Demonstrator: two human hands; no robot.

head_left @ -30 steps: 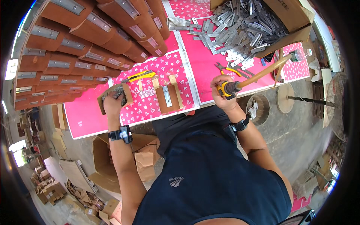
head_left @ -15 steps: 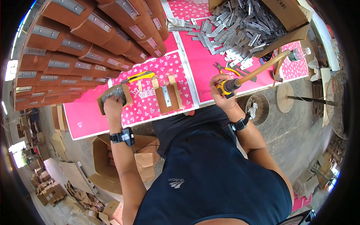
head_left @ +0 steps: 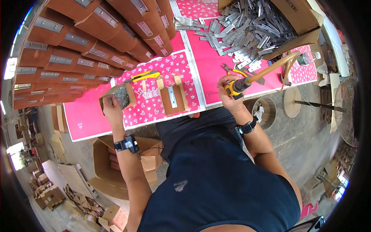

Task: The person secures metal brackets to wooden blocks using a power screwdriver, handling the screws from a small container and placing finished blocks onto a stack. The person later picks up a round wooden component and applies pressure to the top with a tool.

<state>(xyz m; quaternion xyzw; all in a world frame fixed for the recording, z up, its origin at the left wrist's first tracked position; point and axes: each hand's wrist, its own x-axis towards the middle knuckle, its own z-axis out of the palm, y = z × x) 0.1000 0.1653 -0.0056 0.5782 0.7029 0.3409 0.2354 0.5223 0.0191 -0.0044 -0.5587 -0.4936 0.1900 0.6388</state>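
The step in hand appeared to be fastening: the right hand [head_left: 231, 91] had its fingers wrapped fully round the yellow-and-black powered driver on an orange hose [head_left: 236, 86], held just above the front edge of the pink heart-patterned surface [head_left: 83, 120]. The left hand [head_left: 111, 107], arm stretched forward, had its fingers closed on the rim of a small open cardboard box of grey metal screws [head_left: 121, 96]. The brown wooden piece with a metal strip [head_left: 172, 98] lay between the hands; the next move would likely call for seating a screw on it.
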